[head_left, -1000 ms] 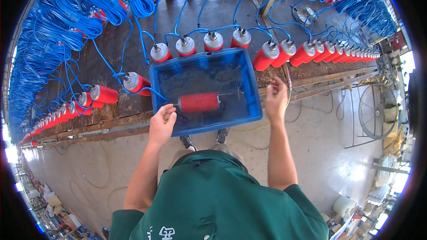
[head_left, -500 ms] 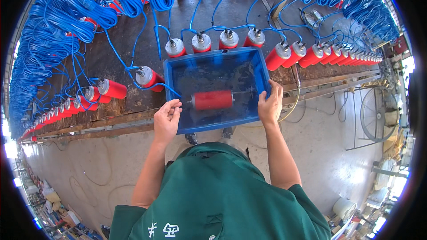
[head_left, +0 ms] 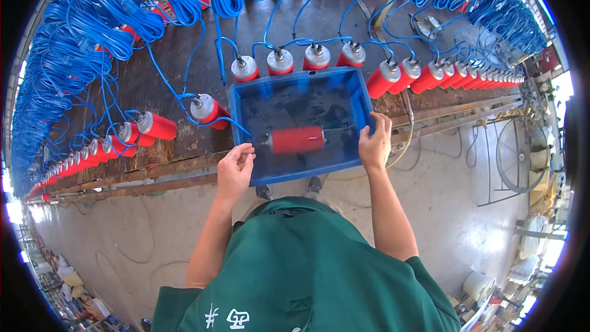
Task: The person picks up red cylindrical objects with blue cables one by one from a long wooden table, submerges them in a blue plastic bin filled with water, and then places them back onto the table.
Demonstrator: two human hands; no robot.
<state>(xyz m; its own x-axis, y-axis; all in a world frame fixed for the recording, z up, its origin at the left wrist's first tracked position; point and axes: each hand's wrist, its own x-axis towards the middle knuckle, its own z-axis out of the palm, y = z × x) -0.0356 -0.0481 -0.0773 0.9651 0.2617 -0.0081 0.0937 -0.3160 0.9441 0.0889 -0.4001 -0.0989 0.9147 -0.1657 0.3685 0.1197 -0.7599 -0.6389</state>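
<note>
A red cylinder (head_left: pixel 297 139) is seen lying in a blue tub (head_left: pixel 310 176) of dark water, toward the tub's near side. Its long axis is laid left to right, roughly in line with the tub's near wall, and a thin rod (head_left: pixel 337 128) is shown running from its right end.

The cylinder is flanked by both hands. From the left fingertips it lies to the right and slightly far; from the right fingertips it lies to the left and slightly near. The left hand (head_left: pixel 235 169) is the nearer to the cylinder's body — only a short gap is left between its fingertips and the left end — while the rod is pointed toward the right hand (head_left: pixel 375 141).

The left thumb and fingers are held close together at the tub's left rim; whether anything is pinched there cannot be told. The right thumb and fingers are held apart at the right rim — how firmly the rim is pressed cannot be told.

A blue cord (head_left: pixel 238 126) is led over the left rim beside the left hand. More red cylinders (head_left: pixel 316 57) are stood along the far side, on a dark table (head_left: pixel 252 21), with coiled blue cords (head_left: pixel 110 27) heaped at far left.
</note>
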